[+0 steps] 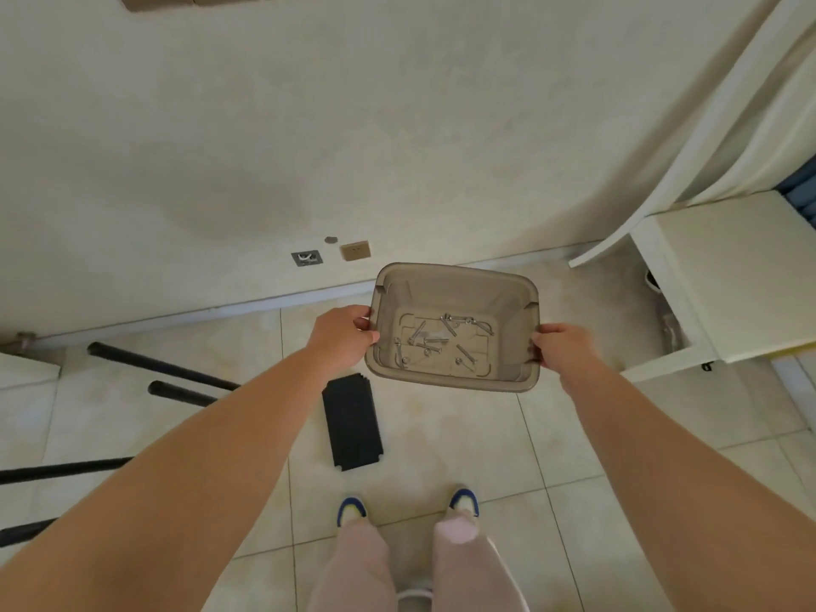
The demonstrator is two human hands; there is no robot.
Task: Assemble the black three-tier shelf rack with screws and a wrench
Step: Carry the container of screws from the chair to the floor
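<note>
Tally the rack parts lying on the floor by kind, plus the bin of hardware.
Black tubes: 4 in view on the left, partly hidden by the left arm
Black shelf panels: a stack, sheet count not readable, counted as 1
Translucent bins: 1, gripped by the left hand and right hand, holding loose silver screws, too jumbled to count
Total: 6

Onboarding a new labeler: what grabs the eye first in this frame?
First, the translucent brown bin held out at centre, the left hand and right hand gripping its short sides, with silver screws loose on its bottom. Next, the black shelf panel flat on the tiled floor below it, just ahead of the person's shoes. Black tubes lie on the floor at the left.
</note>
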